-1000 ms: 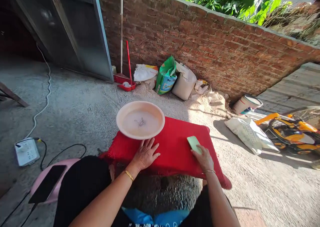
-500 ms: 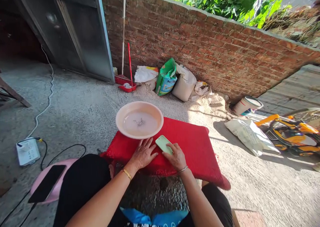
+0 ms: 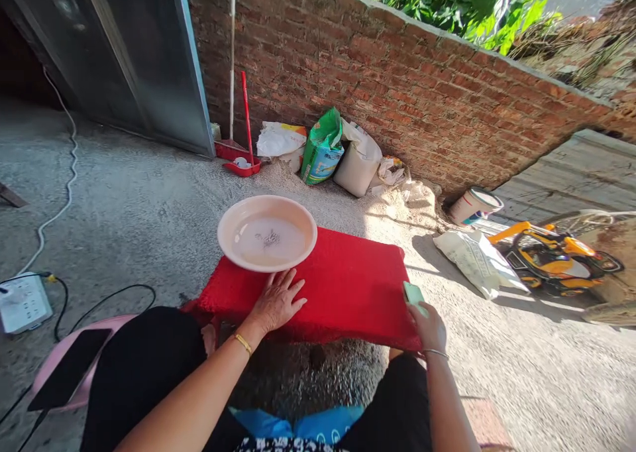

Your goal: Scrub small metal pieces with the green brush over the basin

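A red fuzzy cloth (image 3: pixel 355 273) is spread over a low flat support in front of me. My left hand (image 3: pixel 278 299) lies flat on its left part, fingers spread, just below the basin. My right hand (image 3: pixel 428 323) is at the cloth's right edge, closed around a flat light green block (image 3: pixel 413 294) with rounded corners, shaped like a brush back. The block's underside is hidden, so I cannot see any bristles. A pale pink basin (image 3: pixel 226 230) stands at the cloth's back left corner, holding cloudy water with a small dark pattern showing at the bottom.
A pink stool (image 3: pixel 102 327) with a black phone (image 3: pixel 72 367) and a white power strip (image 3: pixel 24 303) are at my left. Along the brick wall (image 3: pixel 397 81) stand sacks (image 3: pixel 360 167), a red dustpan (image 3: pixel 243 167) and a bucket (image 3: pixel 474 207). An orange toy vehicle (image 3: pixel 556 260) is at right.
My right hand has moved right with the green block, from the cloth's middle to its right edge. My left hand stays flat on the cloth. The view has shifted slightly.
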Tool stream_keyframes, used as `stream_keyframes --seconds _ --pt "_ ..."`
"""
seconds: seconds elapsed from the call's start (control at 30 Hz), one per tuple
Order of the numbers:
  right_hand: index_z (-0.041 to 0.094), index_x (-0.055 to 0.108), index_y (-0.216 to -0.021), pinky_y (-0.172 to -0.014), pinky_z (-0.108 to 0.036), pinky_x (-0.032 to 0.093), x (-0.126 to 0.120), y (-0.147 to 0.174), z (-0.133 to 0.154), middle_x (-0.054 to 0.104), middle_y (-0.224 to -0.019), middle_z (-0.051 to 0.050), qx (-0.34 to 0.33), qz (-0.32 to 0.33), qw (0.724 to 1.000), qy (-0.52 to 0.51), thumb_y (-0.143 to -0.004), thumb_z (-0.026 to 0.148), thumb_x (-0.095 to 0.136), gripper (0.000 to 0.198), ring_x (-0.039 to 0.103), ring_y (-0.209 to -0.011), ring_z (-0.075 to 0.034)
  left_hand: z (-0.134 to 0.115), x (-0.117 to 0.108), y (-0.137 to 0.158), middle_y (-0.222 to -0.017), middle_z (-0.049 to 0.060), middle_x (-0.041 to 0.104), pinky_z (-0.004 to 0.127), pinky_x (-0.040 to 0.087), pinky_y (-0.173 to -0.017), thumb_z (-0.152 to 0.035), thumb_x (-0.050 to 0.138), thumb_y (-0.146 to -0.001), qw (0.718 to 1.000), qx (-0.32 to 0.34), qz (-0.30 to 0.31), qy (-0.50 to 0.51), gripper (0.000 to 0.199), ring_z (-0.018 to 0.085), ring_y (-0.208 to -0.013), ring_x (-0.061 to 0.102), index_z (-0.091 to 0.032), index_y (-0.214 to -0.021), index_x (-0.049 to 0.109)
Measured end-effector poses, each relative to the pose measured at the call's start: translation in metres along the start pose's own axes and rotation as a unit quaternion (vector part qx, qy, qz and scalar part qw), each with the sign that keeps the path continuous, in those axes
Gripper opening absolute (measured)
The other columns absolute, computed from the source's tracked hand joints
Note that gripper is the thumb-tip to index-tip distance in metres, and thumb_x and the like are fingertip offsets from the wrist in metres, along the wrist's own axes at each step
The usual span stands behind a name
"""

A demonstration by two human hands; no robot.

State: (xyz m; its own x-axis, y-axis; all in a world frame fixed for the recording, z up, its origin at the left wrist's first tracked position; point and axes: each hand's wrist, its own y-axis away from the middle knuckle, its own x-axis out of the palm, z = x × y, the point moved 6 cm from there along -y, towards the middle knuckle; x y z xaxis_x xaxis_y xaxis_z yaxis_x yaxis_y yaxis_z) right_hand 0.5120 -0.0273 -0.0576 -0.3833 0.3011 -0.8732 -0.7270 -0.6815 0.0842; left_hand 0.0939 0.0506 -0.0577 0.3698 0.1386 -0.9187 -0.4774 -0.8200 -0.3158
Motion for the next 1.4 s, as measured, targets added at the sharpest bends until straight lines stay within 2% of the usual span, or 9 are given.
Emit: stream_keyframes --seconds 0.2,0.3,0.4,0.6,0.7,0.8,1.13,1.27,1.4 --pt "0.024 0.061 -0.109 -0.075 -0.031 0.044 0.080 0.053 0.137 0.057 -0.099 -0.006 -0.270 0.057 0.959 -0.062 -0.075 0.052 0.059 0.044 0.057 -0.087 -0.021 0.001 -0.001 0.000 -0.139 0.013 0.046 0.050 0.028 -0.107 -0.044 0.050 -0.084 1.000 0.010 -0.015 -0.017 0.044 0.029 -0.128 0.041 -0.023 -0.122 0.058" --pt "0.025 0.061 -0.111 -0.074 -0.030 0.044 0.099 0.059 0.171 0.056 -0.097 -0.006 -0.349 0.066 0.934 -0.020 -0.077 0.046 0.062 0.040 0.056 -0.084 -0.020 0.002 0.000 0.000 -0.138 0.012 0.047 0.051 0.028 -0.107 -0.044 0.051 -0.084 1.000 0.012 -0.019 -0.019 0.043 0.030 -0.128 0.041 -0.024 -0.121 0.058" --pt "0.027 0.059 -0.115 -0.075 -0.031 0.044 0.088 0.031 0.151 0.055 -0.100 -0.006 -0.317 0.058 0.946 0.025 -0.078 0.050 0.059 0.043 0.057 -0.085 -0.021 0.001 0.000 -0.001 -0.138 0.012 0.047 0.051 0.029 -0.106 -0.044 0.051 -0.084 1.000 0.011 -0.019 -0.018 0.043 0.030 -0.127 0.042 -0.024 -0.121 0.059" --pt "0.024 0.055 -0.122 -0.081 -0.038 0.043 0.009 -0.051 0.024 0.055 -0.108 -0.012 -0.027 0.005 0.998 0.065 -0.076 0.062 0.052 0.059 0.057 -0.098 -0.028 0.000 0.000 -0.001 -0.138 0.013 0.046 0.051 0.029 -0.106 -0.044 0.052 -0.083 1.000 0.007 -0.020 -0.014 0.044 0.030 -0.127 0.042 -0.023 -0.121 0.058" --pt "0.020 0.056 -0.120 -0.080 -0.039 0.043 -0.011 -0.062 -0.004 0.057 -0.110 -0.016 0.048 -0.017 0.998 0.046 -0.075 0.061 0.052 0.061 0.056 -0.101 -0.031 0.000 0.001 -0.001 -0.139 0.013 0.045 0.051 0.029 -0.106 -0.044 0.052 -0.084 1.000 0.004 -0.012 -0.021 0.044 0.030 -0.128 0.041 -0.023 -0.122 0.058" --pt "0.021 0.058 -0.116 -0.081 -0.038 0.043 0.005 -0.054 0.026 0.058 -0.109 -0.014 -0.002 -0.013 1.000 0.019 -0.074 0.059 0.055 0.056 0.056 -0.101 -0.030 0.000 0.001 0.000 -0.139 0.013 0.045 0.052 0.028 -0.107 -0.044 0.051 -0.084 1.000 0.002 -0.004 -0.028 0.044 0.030 -0.128 0.040 -0.023 -0.122 0.057" --pt "0.027 0.059 -0.113 -0.072 -0.028 0.042 0.123 0.019 0.260 0.054 -0.100 -0.006 -0.337 0.058 0.939 0.022 -0.079 0.052 0.059 0.042 0.056 -0.085 -0.019 -0.001 0.001 -0.002 -0.139 0.013 0.045 0.051 0.030 -0.105 -0.044 0.049 -0.085 0.999 0.004 0.017 -0.033 0.046 0.029 -0.128 0.040 -0.024 -0.126 0.054" --pt "0.029 0.058 -0.114 -0.076 -0.030 0.041 0.130 -0.001 0.269 0.054 -0.103 -0.007 -0.362 0.058 0.927 0.076 -0.081 0.053 0.056 0.042 0.055 -0.091 -0.021 -0.001 0.001 -0.002 -0.141 0.012 0.044 0.051 0.029 -0.106 -0.045 0.050 -0.085 0.999 -0.011 0.024 -0.023 0.045 0.029 -0.128 0.040 -0.026 -0.126 0.054" --pt "0.029 0.057 -0.117 -0.081 -0.036 0.042 0.097 -0.071 0.207 0.055 -0.109 -0.008 -0.259 0.047 0.959 0.109 -0.079 0.058 0.053 0.047 0.056 -0.096 -0.025 -0.001 0.001 -0.002 -0.141 0.011 0.043 0.051 0.029 -0.106 -0.045 0.049 -0.085 0.999 -0.019 0.030 -0.017 0.045 0.029 -0.129 0.039 -0.026 -0.126 0.054"
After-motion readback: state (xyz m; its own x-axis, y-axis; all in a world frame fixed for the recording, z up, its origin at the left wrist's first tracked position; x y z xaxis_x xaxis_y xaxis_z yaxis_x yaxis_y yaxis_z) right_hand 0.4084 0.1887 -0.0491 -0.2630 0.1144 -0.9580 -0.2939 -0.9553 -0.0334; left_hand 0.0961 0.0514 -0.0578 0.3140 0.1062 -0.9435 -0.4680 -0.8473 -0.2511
